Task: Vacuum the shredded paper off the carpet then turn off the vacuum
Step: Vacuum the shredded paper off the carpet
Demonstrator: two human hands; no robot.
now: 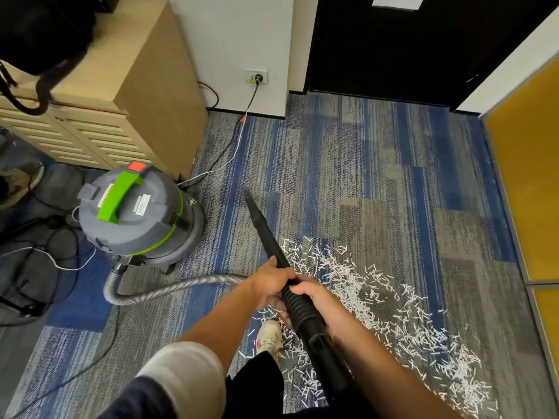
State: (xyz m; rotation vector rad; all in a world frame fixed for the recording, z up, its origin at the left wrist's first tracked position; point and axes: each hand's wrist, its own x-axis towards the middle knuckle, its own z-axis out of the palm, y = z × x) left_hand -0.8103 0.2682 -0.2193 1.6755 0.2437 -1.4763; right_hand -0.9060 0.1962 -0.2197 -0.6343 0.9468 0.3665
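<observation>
White shredded paper (375, 300) lies scattered over the blue and grey carpet (348, 164) at the lower right. A grey canister vacuum (136, 213) with a green handle and a red switch (136, 166) stands at the left. Its ribbed grey hose (169, 290) curves along the floor to a black wand (266, 234). My left hand (270, 281) grips the wand higher up. My right hand (320, 303) grips the ribbed section just below. The wand's narrow tip (246, 195) points up and away, off the paper.
A wooden cabinet (127, 95) stands behind the vacuum. The power cord (233, 143) runs to a wall socket (256, 77). A dark door (408, 49) is at the back, a yellow panel (526, 176) at the right. Cables (51, 246) and another person's shoe (21, 182) lie at the left. My shoe (269, 337) stands among the paper.
</observation>
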